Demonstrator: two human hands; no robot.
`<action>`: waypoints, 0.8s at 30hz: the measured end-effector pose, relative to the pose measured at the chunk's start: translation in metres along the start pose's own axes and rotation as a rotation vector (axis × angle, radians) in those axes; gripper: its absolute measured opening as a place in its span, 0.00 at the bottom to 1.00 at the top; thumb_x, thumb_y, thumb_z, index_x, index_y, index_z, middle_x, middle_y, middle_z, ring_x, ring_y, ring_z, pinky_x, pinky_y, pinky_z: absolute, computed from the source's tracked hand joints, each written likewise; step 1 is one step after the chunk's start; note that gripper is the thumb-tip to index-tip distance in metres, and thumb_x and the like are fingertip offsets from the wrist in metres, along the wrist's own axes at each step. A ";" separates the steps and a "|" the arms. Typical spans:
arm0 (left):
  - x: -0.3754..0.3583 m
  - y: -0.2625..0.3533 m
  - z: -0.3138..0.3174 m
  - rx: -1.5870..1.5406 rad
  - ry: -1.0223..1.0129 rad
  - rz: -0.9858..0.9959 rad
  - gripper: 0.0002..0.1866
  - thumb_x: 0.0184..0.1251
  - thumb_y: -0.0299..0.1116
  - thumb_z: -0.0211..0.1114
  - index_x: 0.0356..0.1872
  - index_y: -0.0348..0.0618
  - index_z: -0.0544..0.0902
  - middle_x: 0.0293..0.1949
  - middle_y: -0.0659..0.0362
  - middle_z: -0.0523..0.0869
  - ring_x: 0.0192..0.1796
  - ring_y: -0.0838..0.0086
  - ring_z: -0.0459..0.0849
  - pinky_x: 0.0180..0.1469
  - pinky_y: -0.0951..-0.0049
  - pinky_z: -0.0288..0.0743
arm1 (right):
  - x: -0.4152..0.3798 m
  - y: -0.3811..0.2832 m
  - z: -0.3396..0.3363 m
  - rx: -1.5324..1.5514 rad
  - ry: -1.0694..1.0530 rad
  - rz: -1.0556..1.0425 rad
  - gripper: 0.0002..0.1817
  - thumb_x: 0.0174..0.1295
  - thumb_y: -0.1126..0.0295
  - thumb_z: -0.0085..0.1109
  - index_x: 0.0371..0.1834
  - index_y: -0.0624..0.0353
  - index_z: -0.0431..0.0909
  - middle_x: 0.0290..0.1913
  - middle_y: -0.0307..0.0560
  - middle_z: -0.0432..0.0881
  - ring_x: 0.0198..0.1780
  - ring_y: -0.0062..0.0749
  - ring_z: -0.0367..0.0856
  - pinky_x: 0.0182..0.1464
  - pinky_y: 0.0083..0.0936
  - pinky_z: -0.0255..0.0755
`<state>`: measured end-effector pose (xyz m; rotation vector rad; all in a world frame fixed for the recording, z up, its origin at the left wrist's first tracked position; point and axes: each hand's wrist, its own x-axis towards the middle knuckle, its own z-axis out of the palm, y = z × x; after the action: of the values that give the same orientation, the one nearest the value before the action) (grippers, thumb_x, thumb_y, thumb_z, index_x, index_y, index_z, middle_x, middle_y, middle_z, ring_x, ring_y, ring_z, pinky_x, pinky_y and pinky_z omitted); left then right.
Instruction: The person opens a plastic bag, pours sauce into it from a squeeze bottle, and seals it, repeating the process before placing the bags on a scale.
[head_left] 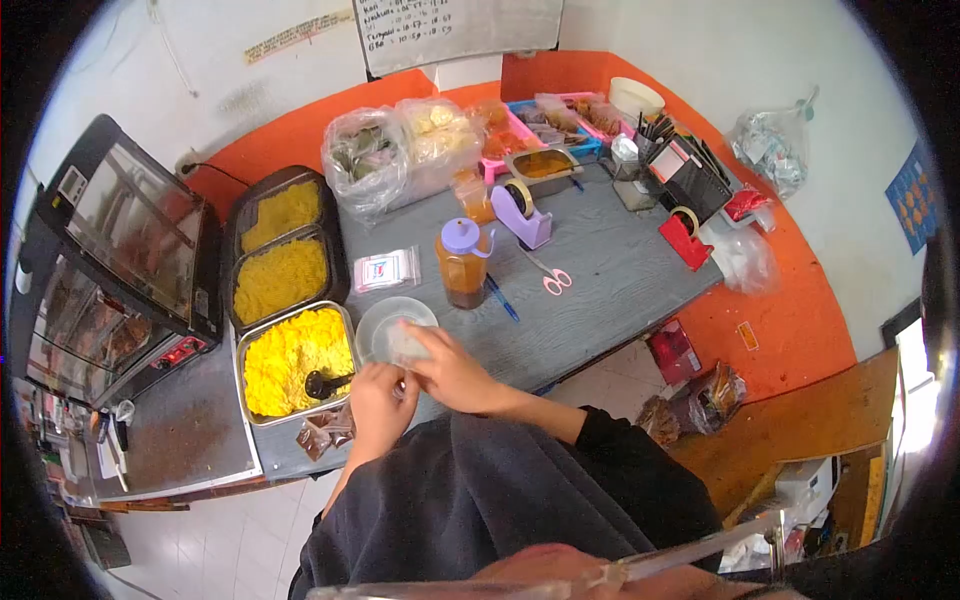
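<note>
My left hand (382, 410) is closed in a pinch in front of the steel tray (350, 335) of bright yellow food. Close beside it, my right hand (455, 372) is also closed, its fingers reaching over the near rim of a round translucent bowl (385, 308). Something thin and clear shows near the right fingertips, too faint to name. What the left fingers hold, if anything, is hidden. A black scoop (322, 384) rests in the yellow food, its handle toward my left hand. Small brown sachets (325, 432) lie by the tray's near corner.
Behind the bowl stands a lilac-capped sauce bottle (463, 265), with a blue pen (502, 298), scissors (552, 278) and a purple tape dispenser (525, 222) to its right. Black trays (335, 255) of yellow food and a glass display warmer (130, 250) are left. Plastic bags (365, 165) sit behind.
</note>
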<state>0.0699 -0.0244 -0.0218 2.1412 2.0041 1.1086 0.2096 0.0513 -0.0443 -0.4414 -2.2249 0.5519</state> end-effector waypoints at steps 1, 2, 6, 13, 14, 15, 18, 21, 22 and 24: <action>0.002 0.001 -0.002 -0.058 -0.102 0.045 0.06 0.46 0.27 0.66 0.23 0.39 0.77 0.25 0.53 0.79 0.30 0.57 0.77 0.33 0.61 0.69 | -0.001 -0.001 -0.003 0.022 -0.011 0.106 0.17 0.47 0.74 0.63 0.43 0.61 0.79 0.63 0.55 0.64 0.62 0.52 0.64 0.62 0.39 0.60; 0.004 0.003 -0.004 -0.094 -0.083 0.109 0.13 0.46 0.27 0.67 0.35 0.39 0.76 0.33 0.52 0.80 0.35 0.56 0.77 0.37 0.62 0.69 | -0.001 -0.001 -0.006 0.021 -0.012 0.104 0.17 0.47 0.74 0.63 0.43 0.61 0.79 0.63 0.55 0.64 0.62 0.52 0.64 0.62 0.39 0.60; 0.009 0.005 -0.009 0.007 -0.031 0.217 0.21 0.46 0.29 0.69 0.43 0.40 0.75 0.41 0.53 0.80 0.38 0.56 0.77 0.39 0.61 0.69 | 0.000 0.001 -0.009 0.093 -0.049 0.119 0.16 0.44 0.74 0.66 0.39 0.62 0.79 0.61 0.55 0.65 0.62 0.51 0.63 0.62 0.38 0.59; -0.004 -0.032 -0.004 -0.343 -0.065 -0.127 0.26 0.45 0.28 0.72 0.48 0.40 0.72 0.43 0.57 0.79 0.46 0.68 0.78 0.48 0.70 0.70 | 0.007 0.100 0.012 -0.067 0.857 0.465 0.41 0.33 0.64 0.77 0.55 0.61 0.66 0.55 0.56 0.68 0.59 0.49 0.65 0.61 0.43 0.58; -0.005 -0.034 -0.007 -0.531 -0.049 -0.211 0.25 0.46 0.26 0.72 0.48 0.40 0.72 0.42 0.57 0.79 0.48 0.70 0.78 0.50 0.71 0.70 | 0.013 0.116 0.006 -0.230 0.842 0.427 0.46 0.31 0.62 0.79 0.57 0.61 0.63 0.54 0.55 0.70 0.58 0.49 0.66 0.61 0.43 0.59; -0.006 -0.036 -0.007 -0.524 -0.037 -0.224 0.25 0.46 0.26 0.72 0.48 0.40 0.72 0.42 0.57 0.79 0.48 0.70 0.78 0.50 0.71 0.70 | 0.017 0.138 0.007 -0.216 0.830 0.422 0.46 0.31 0.62 0.79 0.57 0.61 0.63 0.54 0.55 0.70 0.58 0.49 0.66 0.61 0.43 0.59; -0.006 -0.040 -0.007 -0.942 -0.084 -0.431 0.24 0.48 0.23 0.72 0.47 0.41 0.71 0.40 0.63 0.76 0.47 0.78 0.74 0.51 0.77 0.68 | 0.024 0.170 0.012 0.336 0.495 0.566 0.49 0.28 0.59 0.80 0.56 0.63 0.64 0.54 0.55 0.70 0.57 0.52 0.66 0.61 0.46 0.58; 0.000 -0.042 -0.014 -1.079 -0.132 -0.448 0.24 0.49 0.23 0.71 0.48 0.41 0.71 0.40 0.63 0.75 0.47 0.78 0.74 0.51 0.76 0.68 | 0.042 0.132 -0.008 0.070 0.366 0.461 0.48 0.28 0.60 0.80 0.57 0.61 0.64 0.55 0.56 0.70 0.59 0.51 0.65 0.63 0.45 0.56; 0.003 -0.042 -0.018 -1.024 -0.156 -0.438 0.23 0.49 0.24 0.71 0.47 0.40 0.71 0.40 0.63 0.75 0.47 0.78 0.74 0.52 0.76 0.68 | 0.045 0.125 -0.014 -0.036 0.338 0.257 0.48 0.27 0.61 0.79 0.57 0.61 0.65 0.55 0.55 0.70 0.58 0.50 0.66 0.63 0.44 0.56; 0.007 -0.040 -0.023 -1.060 -0.173 -0.440 0.23 0.50 0.25 0.71 0.47 0.40 0.71 0.40 0.63 0.75 0.46 0.78 0.74 0.51 0.76 0.68 | 0.056 0.099 -0.029 -0.216 0.292 -0.051 0.42 0.30 0.64 0.75 0.55 0.59 0.67 0.53 0.50 0.71 0.56 0.46 0.68 0.64 0.44 0.56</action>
<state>0.0231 -0.0215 -0.0200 1.1406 1.2237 1.3701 0.2096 0.1681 -0.0441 -0.5384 -2.0127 0.2046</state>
